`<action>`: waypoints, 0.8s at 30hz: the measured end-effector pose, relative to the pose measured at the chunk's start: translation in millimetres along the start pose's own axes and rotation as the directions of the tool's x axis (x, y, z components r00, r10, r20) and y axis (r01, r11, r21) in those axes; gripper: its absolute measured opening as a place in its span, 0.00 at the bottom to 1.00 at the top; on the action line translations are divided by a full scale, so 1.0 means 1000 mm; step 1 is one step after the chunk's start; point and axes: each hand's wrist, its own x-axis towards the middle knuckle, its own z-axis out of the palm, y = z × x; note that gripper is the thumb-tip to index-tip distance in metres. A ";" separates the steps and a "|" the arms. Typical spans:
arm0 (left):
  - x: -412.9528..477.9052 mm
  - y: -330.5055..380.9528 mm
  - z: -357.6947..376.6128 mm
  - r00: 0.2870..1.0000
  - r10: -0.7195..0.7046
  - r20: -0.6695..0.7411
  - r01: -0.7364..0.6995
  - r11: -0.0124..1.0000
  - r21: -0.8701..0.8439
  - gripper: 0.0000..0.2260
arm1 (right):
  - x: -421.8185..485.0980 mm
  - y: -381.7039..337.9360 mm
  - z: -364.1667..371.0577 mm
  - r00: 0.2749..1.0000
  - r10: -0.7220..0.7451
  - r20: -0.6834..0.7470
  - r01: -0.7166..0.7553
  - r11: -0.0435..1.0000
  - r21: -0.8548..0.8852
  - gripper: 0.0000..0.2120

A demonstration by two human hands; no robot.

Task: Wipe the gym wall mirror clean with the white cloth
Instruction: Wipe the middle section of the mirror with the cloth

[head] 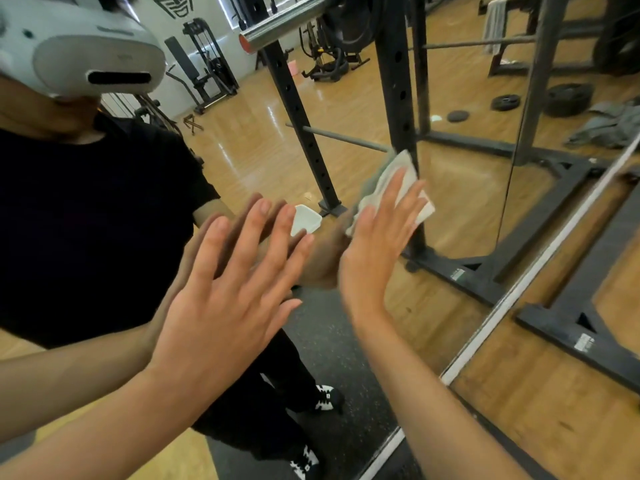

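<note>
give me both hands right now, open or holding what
left hand: open, fingers spread flat on the mirror, holding nothing
right hand: open and flat, pressing the white cloth against the mirror

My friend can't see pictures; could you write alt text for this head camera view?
A person's right hand presses a white cloth flat against a gym wall mirror. The left hand rests open on the glass, which reflects a squat rack.
</note>
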 end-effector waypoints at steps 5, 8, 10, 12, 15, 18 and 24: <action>0.015 0.004 -0.006 0.987 -0.158 -0.029 0.136 0.922 -0.363 0.35 | -0.118 0.028 -0.005 0.918 -0.287 0.275 0.313 0.948 -0.054 0.26; 0.007 0.000 0.000 0.999 -0.050 -0.010 0.048 0.988 -0.145 0.32 | -0.038 0.030 -0.012 0.978 -0.168 0.125 0.177 0.983 -0.057 0.27; 0.000 -0.002 0.005 1.000 0.010 0.014 -0.010 1.000 -0.002 0.31 | 0.041 0.030 -0.019 0.998 0.064 -0.004 -0.064 0.998 0.016 0.28; -0.001 -0.001 0.003 1.000 0.020 0.024 -0.021 0.999 0.039 0.32 | 0.093 0.024 -0.025 0.986 0.156 -0.067 -0.151 0.986 0.069 0.29; 0.000 0.001 -0.001 1.000 0.003 0.014 -0.003 1.000 0.014 0.32 | 0.052 0.011 -0.008 0.995 0.073 -0.061 -0.070 0.997 0.044 0.28; 0.000 -0.002 0.002 1.000 -0.003 0.023 0.003 1.000 -0.017 0.33 | -0.091 0.007 0.009 0.990 -0.104 0.099 0.105 0.994 -0.007 0.26; -0.001 -0.002 -0.003 1.000 0.000 -0.020 -0.001 0.999 -0.033 0.32 | -0.156 0.047 0.003 0.959 -0.146 0.241 0.166 0.984 -0.063 0.26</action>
